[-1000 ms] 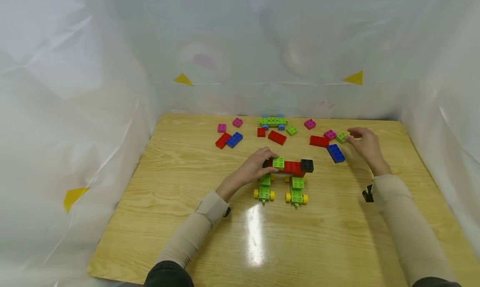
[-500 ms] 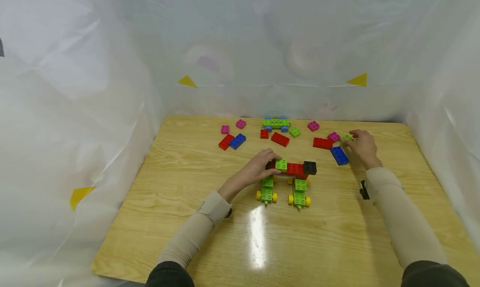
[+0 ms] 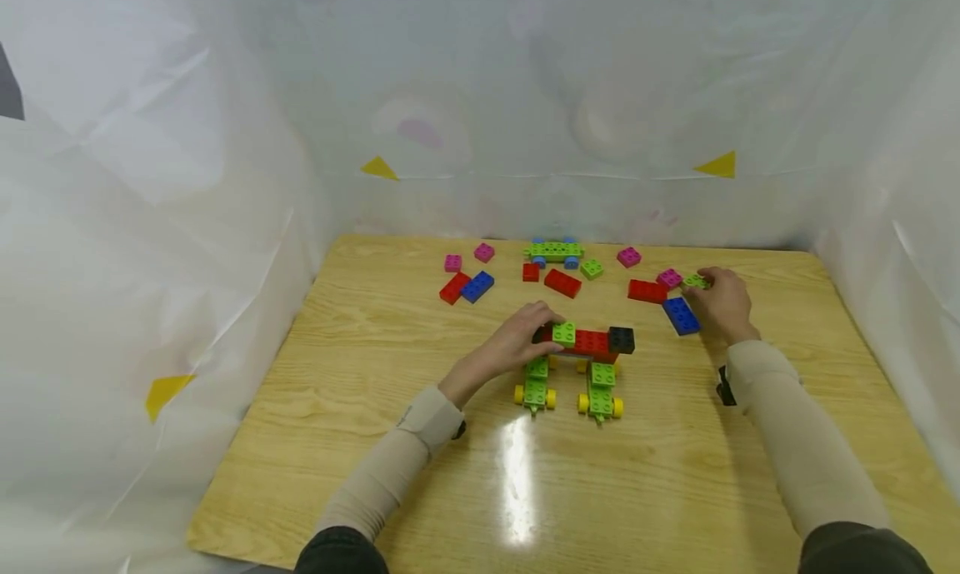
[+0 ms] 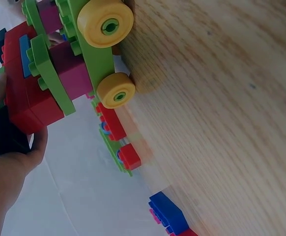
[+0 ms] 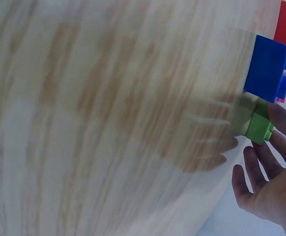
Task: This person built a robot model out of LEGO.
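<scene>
My left hand [image 3: 517, 338] grips the left end of a built toy-brick structure, its fingers behind and its thumb in front. The structure has a red brick deck [image 3: 592, 342], a light green brick [image 3: 564, 334] on top and a black brick [image 3: 621, 339] at the right end. Green wheeled bases [image 3: 536, 391] with yellow wheels carry it. Magenta bricks [image 4: 71, 71] show beneath the deck in the left wrist view. At the right, my right hand [image 3: 727, 303] pinches a small light green brick [image 5: 260, 124] between thumb and fingers, low at the table.
Beside the right hand lie a blue brick [image 3: 681, 316], a red brick [image 3: 647, 291] and a magenta brick [image 3: 669, 279]. A green wheeled base [image 3: 555, 252] with blue wheels stands at the back. Several loose bricks lie around it and at back left, including a blue one [image 3: 477, 287].
My right hand has come down onto the small light green brick and now pinches it. The left hand keeps its hold on the structure. The head view has shifted slightly.
</scene>
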